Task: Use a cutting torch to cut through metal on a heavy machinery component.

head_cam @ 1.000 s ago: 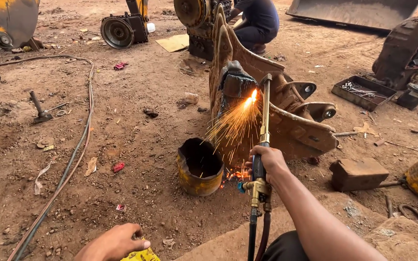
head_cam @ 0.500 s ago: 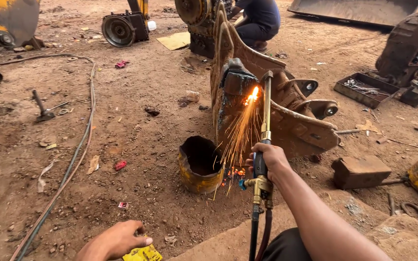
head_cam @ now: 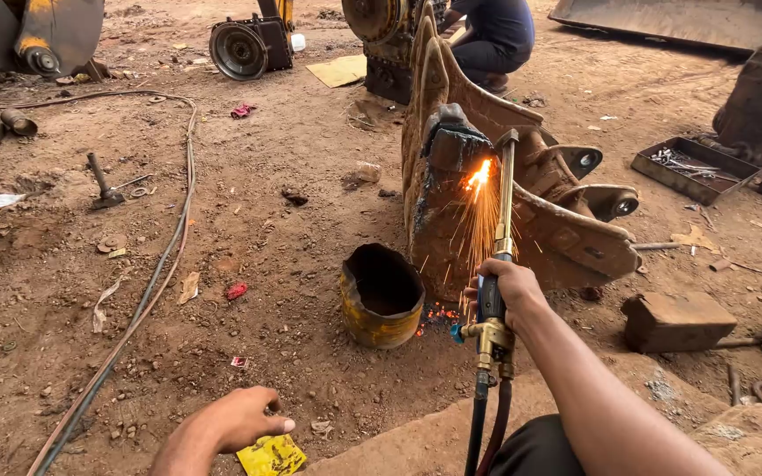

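Observation:
My right hand (head_cam: 506, 292) grips the blue handle of a brass cutting torch (head_cam: 503, 229) that points up and away from me. Its tip throws a bright flame and a shower of sparks against the rusty excavator bucket (head_cam: 487, 189) standing on the dirt. Glowing bits lie on the ground at the bucket's foot. My left hand (head_cam: 235, 421) rests low on the ground, fingers bent over the edge of a yellow scrap (head_cam: 272, 456). Two hoses run down from the torch past my knee.
A rusty yellow can (head_cam: 381, 295) lies open beside the bucket. Hoses (head_cam: 147, 295) snake across the dirt at left. A metal block (head_cam: 676, 319) sits at right, a tool tray (head_cam: 694, 167) behind it. Another person (head_cam: 491, 40) crouches beyond the bucket among machine parts.
The torch stays on the same spot of the bucket and sparks keep falling. My left hand has shifted slightly right onto the yellow scrap.

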